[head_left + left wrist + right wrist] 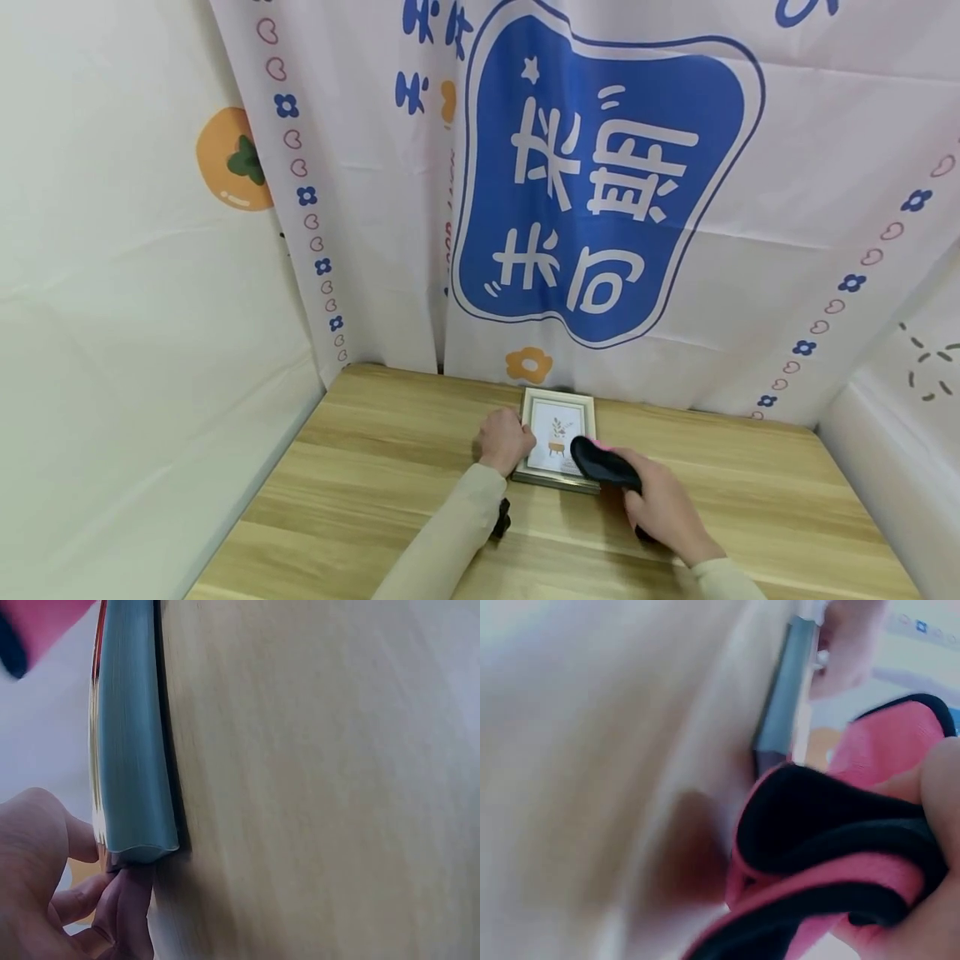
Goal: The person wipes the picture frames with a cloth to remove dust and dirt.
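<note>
A picture frame (555,433) with a pale gold border lies on the wooden table; its print shows a potted plant. My left hand (504,437) grips the frame's left edge, thumb above and fingers curled at its side, as the left wrist view shows of the frame's corner (139,765). Over the frame's lower right part, my right hand (663,504) holds a folded pink cloth with black edging (603,467). In the right wrist view the folds of this cloth (802,817) bunch up between thumb and fingers, overlapping the near end of the frame (786,705).
The wooden table (360,467) reaches back to a white curtain (750,317) printed with a blue panel and white characters, close behind the frame. A pale wall covering (135,333) stands along the left side, another (900,450) along the right.
</note>
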Available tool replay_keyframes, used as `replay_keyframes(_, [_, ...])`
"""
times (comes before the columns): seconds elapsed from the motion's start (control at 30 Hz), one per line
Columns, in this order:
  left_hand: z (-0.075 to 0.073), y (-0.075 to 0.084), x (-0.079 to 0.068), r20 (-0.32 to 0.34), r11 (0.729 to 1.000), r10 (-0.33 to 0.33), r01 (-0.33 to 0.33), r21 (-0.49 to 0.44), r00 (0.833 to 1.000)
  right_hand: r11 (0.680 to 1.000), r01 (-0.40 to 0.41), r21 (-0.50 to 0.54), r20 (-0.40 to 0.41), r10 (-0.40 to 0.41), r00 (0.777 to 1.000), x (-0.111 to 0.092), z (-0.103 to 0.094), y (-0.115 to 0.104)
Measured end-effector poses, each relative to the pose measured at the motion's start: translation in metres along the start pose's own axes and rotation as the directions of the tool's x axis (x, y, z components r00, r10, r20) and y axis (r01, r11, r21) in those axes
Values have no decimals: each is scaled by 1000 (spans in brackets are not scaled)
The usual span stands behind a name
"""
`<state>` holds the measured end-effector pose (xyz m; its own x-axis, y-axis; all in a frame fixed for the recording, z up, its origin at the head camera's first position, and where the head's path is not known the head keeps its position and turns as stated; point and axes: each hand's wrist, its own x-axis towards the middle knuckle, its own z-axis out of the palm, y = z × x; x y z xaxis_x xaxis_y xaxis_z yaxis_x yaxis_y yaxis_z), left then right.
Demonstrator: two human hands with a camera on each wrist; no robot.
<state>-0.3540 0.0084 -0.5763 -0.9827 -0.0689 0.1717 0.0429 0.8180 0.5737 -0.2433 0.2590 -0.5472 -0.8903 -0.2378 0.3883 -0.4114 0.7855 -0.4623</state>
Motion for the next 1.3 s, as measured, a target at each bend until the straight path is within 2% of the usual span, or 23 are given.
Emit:
replay_keyframes(0.17, [-1,-1,0,-9,1000,15,-15,-9,1000,999,-33,-1,-85,33,996,24,-5,15])
replay_keyframes(0.3, [1,-4,1,-9,1000,13,-13,-5,1000,999,-47,-8,-109,46,993,41,-5,29])
replay_keyframes(0.63, [1,-4,3,-17,1000,8,-8,-19,1000,987,-154,-44,-94,149,984,79,2,44])
replay_keyframes(0.73, [0,-3,2,-13,1000,6,-7,-23,1000,985,-160,-69,-77,155,985,85,11,47])
replay_keyframes(0.8, [0,-4,1,-8,1000,-5,5,-15,1000,985,-131,-108,-68,124,990,90,19,51])
replay_keyframes(0.87, [1,-4,0,-5,1000,-12,11,-9,1000,979,-79,-186,-48,72,996,93,28,55])
replay_keyframes(0.97, [2,-5,0,2,1000,-14,14,-5,1000,945,17,-328,39,-5,999,99,39,58])
replay_keyframes(1.07, [1,-5,0,3,1000,-8,8,-8,1000,926,49,-374,171,17,985,104,44,54])
replay_keyframes(1.13, [-1,-4,-1,7,1000,-6,6,-12,1000,931,38,-363,238,53,970,106,43,48])
replay_keyframes(1.23, [-1,-3,0,19,1000,-15,15,-14,1000,934,11,-357,265,90,960,106,41,43])
replay_keyframes(1.3, [-1,-3,1,22,1000,-14,14,-18,1000,930,23,-366,261,79,962,104,40,42])
